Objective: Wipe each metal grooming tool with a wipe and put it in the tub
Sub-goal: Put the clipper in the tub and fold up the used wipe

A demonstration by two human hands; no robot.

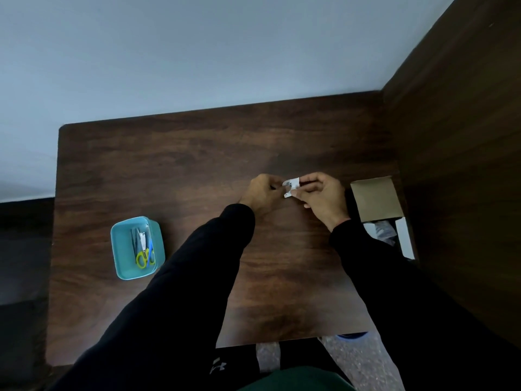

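1. Both hands are up over the middle of the brown table [169,170]. They meet at a small white packet [291,187]. It looks like a wipe sachet, but it's too small to be sure.
2. Right hand [324,197]: fingers & thumb curled, pinching the packet's right side tight.
3. Left hand [263,193]: fingers curled in, nipping the packet's left edge. Can't see the fingertips well, so how much it has hold of is hard to tell.
4. The teal tub [119,249] sits well apart, on the left of the table. Inside lie the tools: nail clippers [143,240], yellow-handled scissors [145,258], and something blue I can't make out.
5. A cardboard box [376,197] sits open at the right edge, just past the right hand.
6. My guess: the packet is being torn open.
7. What could go wrong:
   - Pull too hard, and the wipe inside rips too.
   - Grip too near the edge, and fingers slip off w/o tearing.
   - Packet pops loose and drops on the table or floor, so the wipe gets dirty.
   - Tools are already in the tub, so one might get skipped.
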